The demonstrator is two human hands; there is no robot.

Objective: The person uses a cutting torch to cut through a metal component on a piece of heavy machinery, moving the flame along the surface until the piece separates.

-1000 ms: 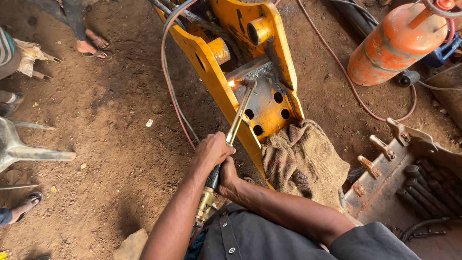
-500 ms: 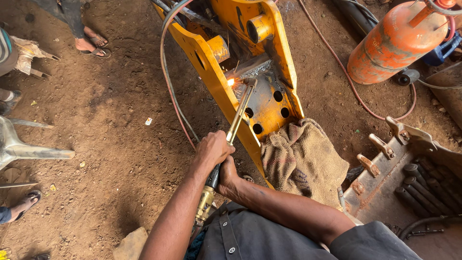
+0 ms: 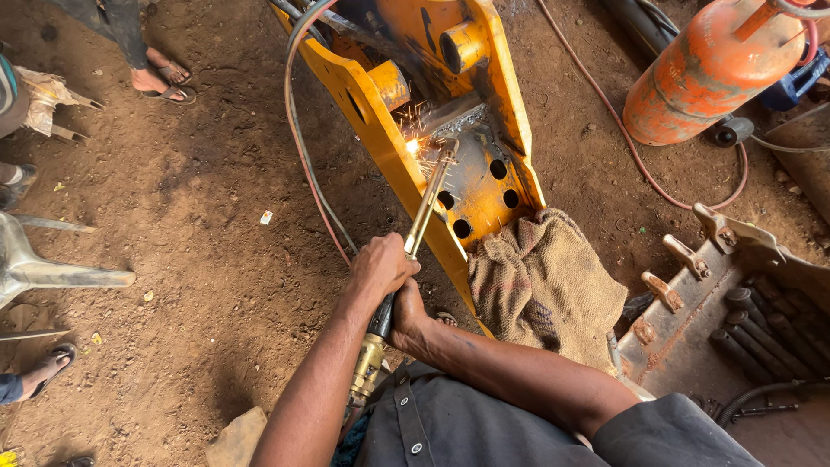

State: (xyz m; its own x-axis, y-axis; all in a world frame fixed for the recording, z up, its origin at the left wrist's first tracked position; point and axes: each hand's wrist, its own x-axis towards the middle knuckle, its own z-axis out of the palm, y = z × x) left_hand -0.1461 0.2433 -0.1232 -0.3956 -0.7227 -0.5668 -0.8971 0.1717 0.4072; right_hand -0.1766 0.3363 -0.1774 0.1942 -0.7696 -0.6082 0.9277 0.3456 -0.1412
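Brass cutting torch [image 3: 421, 227], tip up-right, both hands [image 3: 391, 281] gripping

Both hands clenched together – L hand [image 3: 380, 268] atop R hand [image 3: 408, 313], forearms extended fwd.

- The right hand [image 3: 406, 313] lies mostly under the left hand [image 3: 380, 268]; its fingers cannot be seen.
- The torch [image 3: 424, 216] handle is covered by both hands.
- The yellow bracket [image 3: 484, 104] and the gas cylinder [image 3: 709, 73] are cut off by the top edge.
- Sacking [image 3: 545, 285] hides the bracket's lower end.
- Bystanders' feet [image 3: 160, 73] show; their bodies are out of frame.
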